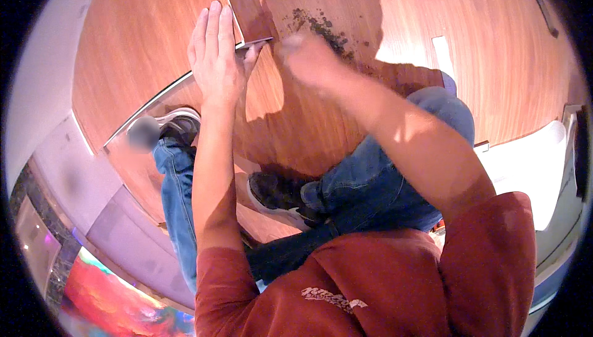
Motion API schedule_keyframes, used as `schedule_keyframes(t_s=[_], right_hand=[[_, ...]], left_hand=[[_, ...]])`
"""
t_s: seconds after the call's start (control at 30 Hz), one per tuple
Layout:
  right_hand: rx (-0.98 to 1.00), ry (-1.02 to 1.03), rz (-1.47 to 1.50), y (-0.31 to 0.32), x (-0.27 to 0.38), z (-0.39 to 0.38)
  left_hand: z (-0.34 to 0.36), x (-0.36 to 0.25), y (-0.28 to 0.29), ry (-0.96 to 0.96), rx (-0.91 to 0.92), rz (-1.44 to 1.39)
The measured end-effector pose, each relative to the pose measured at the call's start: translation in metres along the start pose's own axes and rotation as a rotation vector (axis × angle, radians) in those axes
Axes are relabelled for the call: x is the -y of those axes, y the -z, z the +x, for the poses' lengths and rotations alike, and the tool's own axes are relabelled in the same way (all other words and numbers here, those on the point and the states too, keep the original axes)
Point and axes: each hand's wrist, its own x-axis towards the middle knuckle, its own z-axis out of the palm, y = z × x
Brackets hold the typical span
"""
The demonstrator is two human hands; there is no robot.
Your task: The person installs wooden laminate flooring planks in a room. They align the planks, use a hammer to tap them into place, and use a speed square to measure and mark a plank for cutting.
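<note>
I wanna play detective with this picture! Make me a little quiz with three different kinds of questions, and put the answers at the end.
1. True or false: the left hand lies with its fingers on a wood-grain panel.

2. Which of these is nearest to the right hand?
A) a shoe
B) the dark crumbs
C) the thin red object

3. Fill in the gap: the person's jeans are ____.

Key:
1. True
2. B
3. blue
</note>
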Motion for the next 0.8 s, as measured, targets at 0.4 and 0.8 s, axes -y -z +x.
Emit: schedule_keyframes(t_s=[0.4,0.8], right_hand=[[0.138,-0.130,0.901,-0.034,0.012,-0.010],[0.115,-0.005,0.643,-0.033,0.010,-0.004]], left_hand=[[-0.005,0.003,-0.004,-0.001,0.048,-0.030],[-0.003,0.003,-0.004,-0.022,0.025,-0.017]])
